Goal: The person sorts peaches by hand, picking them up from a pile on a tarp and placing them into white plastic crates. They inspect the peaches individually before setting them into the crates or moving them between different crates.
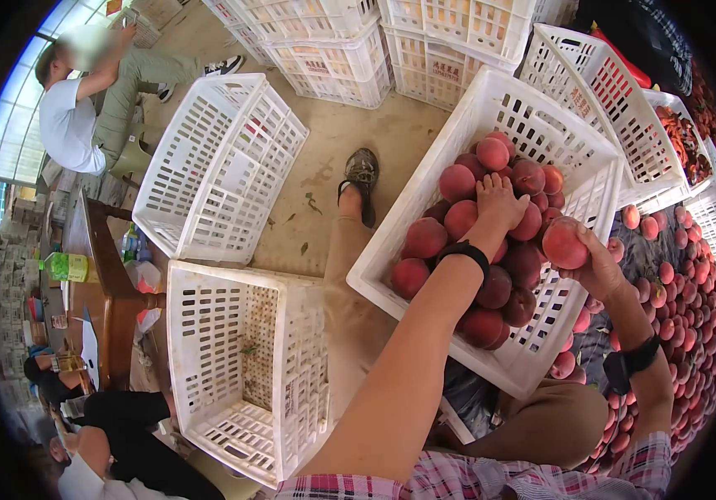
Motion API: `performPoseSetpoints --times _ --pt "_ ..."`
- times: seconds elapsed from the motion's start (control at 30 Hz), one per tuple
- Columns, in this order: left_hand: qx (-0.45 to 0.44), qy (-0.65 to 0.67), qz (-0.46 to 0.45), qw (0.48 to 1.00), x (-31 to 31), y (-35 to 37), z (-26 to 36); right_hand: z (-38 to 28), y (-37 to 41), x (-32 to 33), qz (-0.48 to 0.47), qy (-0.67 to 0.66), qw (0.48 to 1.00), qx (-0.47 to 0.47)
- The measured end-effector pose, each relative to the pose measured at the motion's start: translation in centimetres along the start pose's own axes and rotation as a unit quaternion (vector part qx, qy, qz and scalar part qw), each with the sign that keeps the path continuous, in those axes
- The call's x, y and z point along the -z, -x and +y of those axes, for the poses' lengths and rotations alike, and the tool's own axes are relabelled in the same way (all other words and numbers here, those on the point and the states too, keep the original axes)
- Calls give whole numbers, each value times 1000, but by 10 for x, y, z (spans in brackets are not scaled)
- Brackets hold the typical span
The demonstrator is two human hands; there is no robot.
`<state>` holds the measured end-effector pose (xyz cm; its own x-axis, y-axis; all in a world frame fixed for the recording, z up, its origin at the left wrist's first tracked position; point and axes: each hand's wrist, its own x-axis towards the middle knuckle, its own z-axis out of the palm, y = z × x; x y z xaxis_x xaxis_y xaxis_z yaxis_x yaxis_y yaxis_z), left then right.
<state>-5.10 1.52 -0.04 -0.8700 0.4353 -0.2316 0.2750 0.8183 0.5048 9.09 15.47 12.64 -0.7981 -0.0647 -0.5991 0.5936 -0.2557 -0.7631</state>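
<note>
A white plastic crate (358,275) stands tilted before me, partly filled with red peaches (426,238). My left hand (499,202) reaches into it, resting on the peaches with its fingers bent over them; whether it grips one is hidden. At the crate's right side my right hand (598,265) holds a large peach (565,243), with the fingers wrapped round its side and underside. A black band is on my left wrist, and a dark watch is on the right one.
More peaches (699,333) lie heaped on dark sheeting at the right. White crates (223,167) (304,375) stand at the left, with stacked crates (333,67) at the back. One person (74,125) sits upper left, another (95,467) lower left, near a wooden table (116,283).
</note>
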Motion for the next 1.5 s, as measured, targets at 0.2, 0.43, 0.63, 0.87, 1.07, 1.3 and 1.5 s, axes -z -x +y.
performPoseSetpoints --times 0.2,0.43,0.63,0.87,1.07,1.3,1.5 --pt "-90 88 15 992 32 5 -13 -7 9 -3 -14 7 1000 27" --pt "-128 -26 408 904 228 17 -165 -17 33 3 33 5 997 66" --pt "357 -150 318 865 320 68 -360 -9 41 9 119 -12 990 75" --pt "279 -128 278 910 305 91 -424 -8 27 -2 119 27 991 56" --pt "199 -216 195 936 284 127 -391 -38 17 -47 72 76 993 56" --pt "99 -187 73 975 281 154 -343 -69 2 -84 18 138 988 64" --pt "69 -152 15 986 287 166 -320 -70 -28 -98 -48 150 986 55"
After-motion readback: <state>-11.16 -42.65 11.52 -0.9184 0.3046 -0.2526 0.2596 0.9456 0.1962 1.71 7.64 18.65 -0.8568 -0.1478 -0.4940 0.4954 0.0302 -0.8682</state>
